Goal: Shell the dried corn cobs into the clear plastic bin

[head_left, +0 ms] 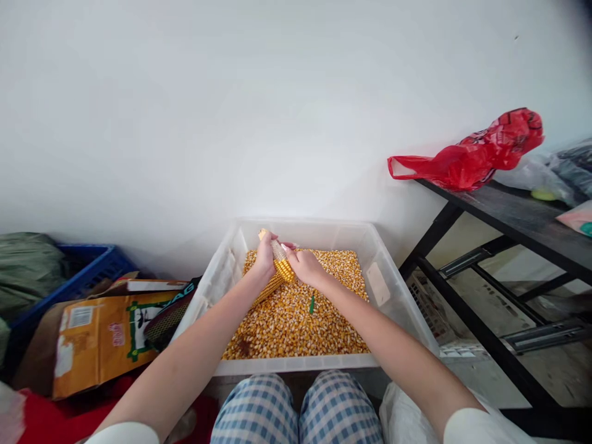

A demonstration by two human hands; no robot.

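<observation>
Above a bed of loose yellow corn kernels (324, 327), my left hand (265, 254) is wrapped round a corn cob (283, 266). The cob is tilted; its upper part is stripped pale, while its lower end still bears yellow kernels. My right hand (305, 266) presses against the cob's side with fingers and thumb closed on it. Another full corn cob (267, 291) lies on the kernels below, partly hidden by my left forearm. A small green strip (312, 304) rests on the kernels. All this is inside a translucent plastic bin (379, 246).
To the right stands a black-framed table (522, 222) with a red plastic bag (481, 154) on it. At left are an orange cardboard box (102, 339) and a blue crate (106, 265) with a green sack (28, 271). A white wall (296, 111) rises behind the bin.
</observation>
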